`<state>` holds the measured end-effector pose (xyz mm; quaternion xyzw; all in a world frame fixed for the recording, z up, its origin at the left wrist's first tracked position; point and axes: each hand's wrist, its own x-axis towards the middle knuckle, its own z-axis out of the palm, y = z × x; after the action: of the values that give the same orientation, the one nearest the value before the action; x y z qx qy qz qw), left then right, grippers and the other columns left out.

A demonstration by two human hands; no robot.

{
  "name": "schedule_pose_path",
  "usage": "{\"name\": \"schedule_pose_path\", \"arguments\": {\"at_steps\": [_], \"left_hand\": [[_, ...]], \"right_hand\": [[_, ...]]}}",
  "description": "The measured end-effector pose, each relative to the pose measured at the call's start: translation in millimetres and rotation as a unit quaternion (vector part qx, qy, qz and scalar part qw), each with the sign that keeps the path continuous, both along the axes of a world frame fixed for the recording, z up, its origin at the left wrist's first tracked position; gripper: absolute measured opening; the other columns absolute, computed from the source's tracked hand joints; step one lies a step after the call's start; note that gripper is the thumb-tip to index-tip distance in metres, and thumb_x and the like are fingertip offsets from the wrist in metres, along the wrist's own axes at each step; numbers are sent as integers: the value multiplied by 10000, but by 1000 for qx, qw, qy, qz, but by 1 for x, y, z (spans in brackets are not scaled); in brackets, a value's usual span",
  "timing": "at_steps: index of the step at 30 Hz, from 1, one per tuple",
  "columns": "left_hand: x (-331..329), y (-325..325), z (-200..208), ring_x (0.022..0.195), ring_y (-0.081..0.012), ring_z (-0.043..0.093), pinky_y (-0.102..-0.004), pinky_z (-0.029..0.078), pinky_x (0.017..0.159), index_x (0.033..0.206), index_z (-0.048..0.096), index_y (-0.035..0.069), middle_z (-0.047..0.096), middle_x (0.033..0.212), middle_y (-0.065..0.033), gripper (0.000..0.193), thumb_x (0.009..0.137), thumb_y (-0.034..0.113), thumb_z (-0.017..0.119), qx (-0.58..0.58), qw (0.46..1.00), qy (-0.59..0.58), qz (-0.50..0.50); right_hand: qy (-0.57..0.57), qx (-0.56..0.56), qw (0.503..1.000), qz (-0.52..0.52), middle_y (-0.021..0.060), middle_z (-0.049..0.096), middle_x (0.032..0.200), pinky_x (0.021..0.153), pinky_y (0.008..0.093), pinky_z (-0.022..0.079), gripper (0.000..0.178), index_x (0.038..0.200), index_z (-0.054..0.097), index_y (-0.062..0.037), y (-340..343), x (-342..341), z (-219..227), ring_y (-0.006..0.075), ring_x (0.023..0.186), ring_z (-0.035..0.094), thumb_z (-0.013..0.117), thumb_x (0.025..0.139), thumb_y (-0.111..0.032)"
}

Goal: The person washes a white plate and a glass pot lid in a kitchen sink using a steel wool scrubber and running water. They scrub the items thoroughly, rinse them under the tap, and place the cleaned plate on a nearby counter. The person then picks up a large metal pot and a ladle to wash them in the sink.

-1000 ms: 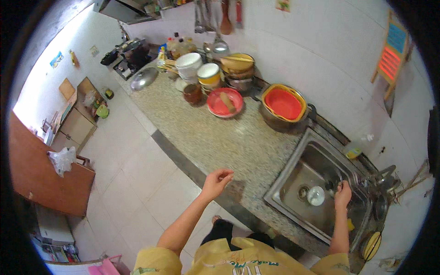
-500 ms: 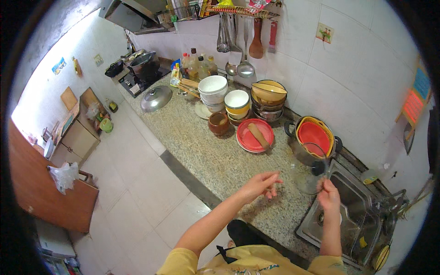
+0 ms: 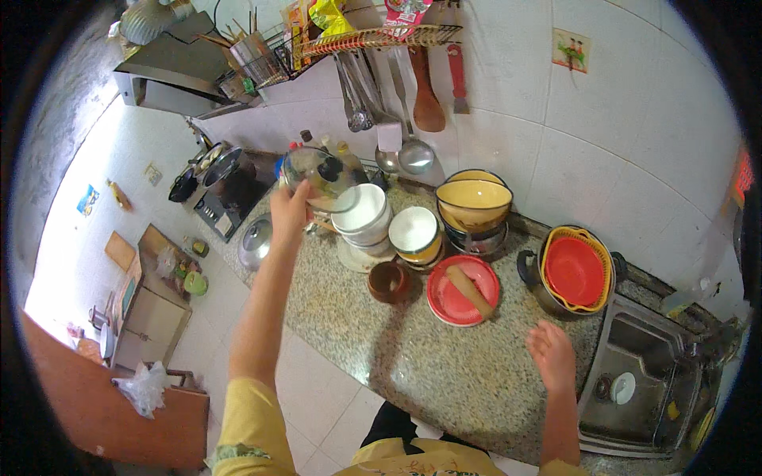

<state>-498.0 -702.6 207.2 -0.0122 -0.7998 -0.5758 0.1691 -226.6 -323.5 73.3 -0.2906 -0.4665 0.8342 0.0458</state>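
Note:
A clear glass lid [image 3: 343, 193] with a black knob is held up by its edge in my left hand [image 3: 289, 206]. It hangs over the far part of the counter, in front of the bottles and partly across the stack of white bowls [image 3: 367, 209]. My right hand [image 3: 551, 355] is empty, its fingers loosely apart, above the counter between the sink and the red plate [image 3: 444, 303]. A wooden rolling pin [image 3: 468, 292] lies across that plate. Beyond my right hand stands a dark pot [image 3: 533, 278] with a yellow basket and a red basin [image 3: 575, 272] nested in it.
A brown pot [image 3: 387, 282], a yellow-and-white bowl [image 3: 415, 231] and stacked yellow basins [image 3: 475, 198] line the counter. Ladles and a wooden spatula [image 3: 427, 91] hang from the wall rack [image 3: 381, 36]. The steel sink [image 3: 607, 397] is at the right, the stove [image 3: 216, 213] far left.
The glass lid has gone from my right hand beside the sink to my left hand, raised at the far left. My right hand has let go. The view has shifted.

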Motion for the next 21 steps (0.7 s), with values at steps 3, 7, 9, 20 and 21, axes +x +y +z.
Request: {"name": "schedule_pose_path", "arguments": {"at_steps": [3, 7, 9, 20, 21], "left_hand": [[-76, -25, -2, 511, -161, 576, -296, 433, 453, 678, 605, -36, 604, 592, -114, 243, 767, 182, 547, -226, 973, 39, 29], [-177, -47, -64, 574, -210, 601, -334, 463, 555, 747, 604, -30, 615, 625, -117, 234, 749, 201, 569, -214, 976, -2, -38], [-199, -36, -81, 548, -206, 601, -330, 471, 529, 780, 597, -24, 615, 634, -123, 210, 753, 184, 579, -252, 965, -4, -76], [-255, -11, -173, 761, -347, 579, -413, 459, 678, 697, 575, -52, 592, 739, -215, 271, 729, 213, 620, -297, 930, -133, -173], [-257, -9, -179, 762, -347, 580, -411, 461, 677, 712, 575, -53, 594, 753, -213, 269, 728, 211, 623, -299, 929, -133, -174]], "right_hand": [[19, -24, 993, -110, 88, 577, 868, 631, 248, 459, 234, 998, 520, -5, -1, 30, -50, 159, 719, 550, 497, 853, -186], [-31, -29, 957, -288, 60, 569, 782, 601, 233, 459, 210, 960, 535, -10, -36, 60, -72, 131, 677, 533, 522, 838, -180], [-42, -38, 941, -333, 55, 567, 782, 590, 236, 461, 207, 957, 538, -9, -55, 71, -73, 125, 669, 536, 525, 835, -175], [-51, 1, 939, -341, 53, 601, 800, 592, 218, 494, 160, 946, 553, -23, -132, 47, -36, 131, 697, 582, 531, 828, -128], [-51, 2, 940, -337, 52, 602, 796, 588, 219, 496, 159, 946, 553, -23, -134, 47, -34, 133, 688, 584, 531, 828, -127]]}}
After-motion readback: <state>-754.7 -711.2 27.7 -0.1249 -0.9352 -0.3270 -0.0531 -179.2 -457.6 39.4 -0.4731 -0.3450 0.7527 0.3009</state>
